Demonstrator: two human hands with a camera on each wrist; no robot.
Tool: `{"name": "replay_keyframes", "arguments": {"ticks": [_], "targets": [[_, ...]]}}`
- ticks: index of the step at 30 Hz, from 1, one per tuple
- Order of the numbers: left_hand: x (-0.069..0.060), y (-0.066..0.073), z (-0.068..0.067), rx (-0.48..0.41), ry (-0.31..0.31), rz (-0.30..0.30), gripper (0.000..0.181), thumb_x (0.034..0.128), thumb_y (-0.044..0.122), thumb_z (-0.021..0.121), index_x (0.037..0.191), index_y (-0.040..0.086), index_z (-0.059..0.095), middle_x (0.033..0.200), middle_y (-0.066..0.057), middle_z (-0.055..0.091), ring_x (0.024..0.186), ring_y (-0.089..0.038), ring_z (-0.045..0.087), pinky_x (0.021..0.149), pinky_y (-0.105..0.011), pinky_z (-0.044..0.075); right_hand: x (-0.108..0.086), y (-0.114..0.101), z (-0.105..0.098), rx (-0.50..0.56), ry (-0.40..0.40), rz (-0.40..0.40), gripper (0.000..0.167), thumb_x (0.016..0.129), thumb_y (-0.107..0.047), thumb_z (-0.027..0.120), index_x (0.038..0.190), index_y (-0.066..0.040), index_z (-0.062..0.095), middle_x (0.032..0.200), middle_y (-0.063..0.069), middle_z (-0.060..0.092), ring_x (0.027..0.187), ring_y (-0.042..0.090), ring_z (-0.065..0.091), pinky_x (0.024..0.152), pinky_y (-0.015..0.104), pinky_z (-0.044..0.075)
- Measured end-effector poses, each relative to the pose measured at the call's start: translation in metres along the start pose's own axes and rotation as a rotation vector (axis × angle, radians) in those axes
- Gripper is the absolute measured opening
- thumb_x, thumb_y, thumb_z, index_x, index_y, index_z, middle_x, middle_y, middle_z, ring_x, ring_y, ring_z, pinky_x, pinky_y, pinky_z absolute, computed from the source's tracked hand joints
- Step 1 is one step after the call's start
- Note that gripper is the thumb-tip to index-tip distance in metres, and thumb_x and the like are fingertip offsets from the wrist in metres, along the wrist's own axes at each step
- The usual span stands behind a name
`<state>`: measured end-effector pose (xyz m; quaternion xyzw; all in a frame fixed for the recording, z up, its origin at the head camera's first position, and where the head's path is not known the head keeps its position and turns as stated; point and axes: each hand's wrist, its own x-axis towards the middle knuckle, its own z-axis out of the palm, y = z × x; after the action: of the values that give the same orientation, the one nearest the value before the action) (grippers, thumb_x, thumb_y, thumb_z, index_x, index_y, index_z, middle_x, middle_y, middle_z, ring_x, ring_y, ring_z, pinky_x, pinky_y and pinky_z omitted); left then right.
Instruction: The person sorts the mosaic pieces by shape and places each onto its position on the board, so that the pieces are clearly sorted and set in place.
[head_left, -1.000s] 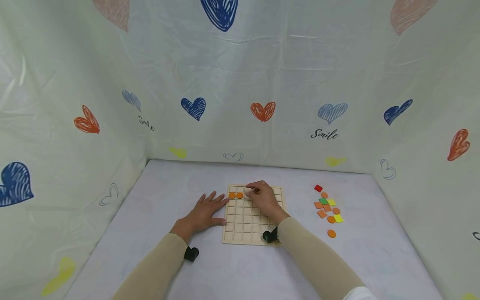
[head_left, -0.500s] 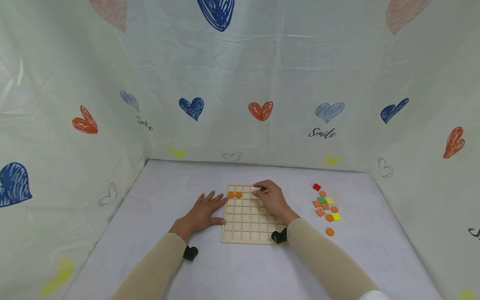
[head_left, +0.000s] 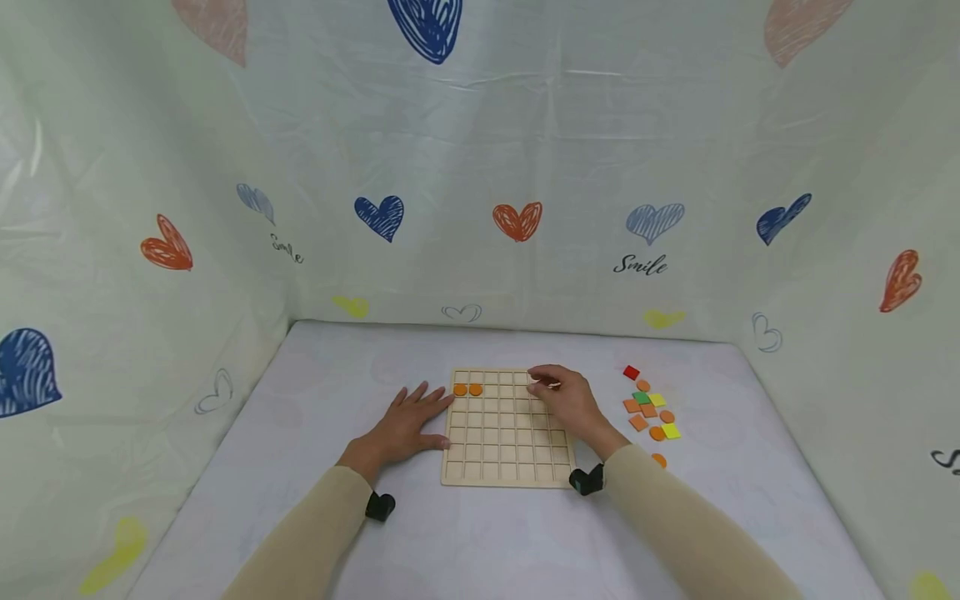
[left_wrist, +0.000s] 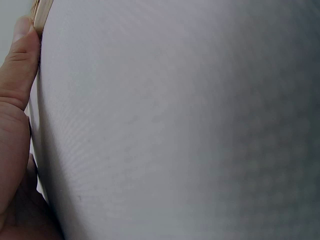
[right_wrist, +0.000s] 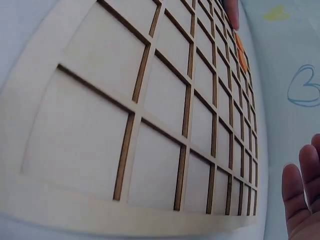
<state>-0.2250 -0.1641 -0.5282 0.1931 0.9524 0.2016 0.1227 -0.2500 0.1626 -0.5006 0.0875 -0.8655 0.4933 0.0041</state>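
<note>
Touching board edge [head_left: 446, 467], left hand [head_left: 405, 427] lies spread; right hand [head_left: 567, 400] loose over bare cells [head_left: 507, 436].

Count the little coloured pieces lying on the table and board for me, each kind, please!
Red square: 1
Green piece: 1
Yellow squares: 2
Orange squares: 3
Orange circles: 6, 2 of them on the board
Total: 13

Two discs [head_left: 476, 390] lie in the board [head_left: 507, 436], left of loose pieces [head_left: 648, 411].
</note>
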Motion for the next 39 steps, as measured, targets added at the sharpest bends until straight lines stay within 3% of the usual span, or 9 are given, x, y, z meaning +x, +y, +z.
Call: {"name": "replay_keyframes", "arguments": {"ticks": [9, 16, 29, 36, 39], "targets": [[0.001, -0.001, 0.0, -0.004, 0.0, 0.0, 0.089, 0.0905, 0.058, 0.076, 0.165, 0.025, 0.04, 0.174, -0.002, 0.031, 0.165, -0.034, 0.012, 0.134, -0.059, 0.003, -0.024, 0.011, -0.029, -0.087, 0.064, 0.021, 0.032, 0.097, -0.016, 0.077, 0.129, -0.011, 0.073, 0.125, 0.012, 0.071, 0.107, 0.024, 0.063, 0.091, 0.032, 0.055], [0.001, -0.002, 0.001, 0.005, 0.008, -0.006, 0.089, 0.09, 0.059, 0.075, 0.164, 0.025, 0.04, 0.174, -0.001, 0.032, 0.165, -0.034, 0.012, 0.134, -0.058, 0.004, -0.043, 0.021, -0.059, -0.181, 0.057, 0.07, 0.034, 0.099, -0.022, 0.075, 0.132, -0.012, 0.072, 0.129, 0.01, 0.068, 0.109, 0.025, 0.061, 0.088, 0.027, 0.055], [0.002, -0.001, 0.002, 0.029, -0.005, -0.012, 0.091, 0.0897, 0.059, 0.076, 0.165, 0.026, 0.038, 0.174, -0.001, 0.03, 0.165, -0.033, 0.012, 0.135, -0.057, 0.005, -0.083, 0.047, -0.105, -0.326, 0.08, 0.002, 0.041, 0.097, -0.023, 0.079, 0.135, -0.01, 0.07, 0.126, 0.009, 0.069, 0.11, 0.025, 0.061, 0.087, 0.025, 0.054], [0.0, 0.0, 0.0, 0.023, 0.002, -0.014, 0.089, 0.09, 0.058, 0.076, 0.165, 0.025, 0.04, 0.174, -0.001, 0.032, 0.165, -0.033, 0.012, 0.135, -0.057, 0.005, -0.105, 0.059, -0.123, -0.392, 0.045, 0.084, 0.049, 0.099, -0.03, 0.076, 0.142, -0.01, 0.064, 0.133, 0.012, 0.065, 0.116, 0.032, 0.06, 0.095, 0.046, 0.056], [0.0, 0.002, 0.0, 0.02, -0.001, -0.016, 0.089, 0.0903, 0.059, 0.075, 0.165, 0.025, 0.039, 0.174, 0.0, 0.031, 0.165, -0.033, 0.012, 0.135, -0.057, 0.004, -0.113, 0.066, -0.13, -0.41, 0.035, 0.115, 0.052, 0.098, -0.033, 0.077, 0.142, -0.009, 0.064, 0.134, 0.013, 0.064, 0.118, 0.033, 0.06, 0.095, 0.047, 0.056]]}}
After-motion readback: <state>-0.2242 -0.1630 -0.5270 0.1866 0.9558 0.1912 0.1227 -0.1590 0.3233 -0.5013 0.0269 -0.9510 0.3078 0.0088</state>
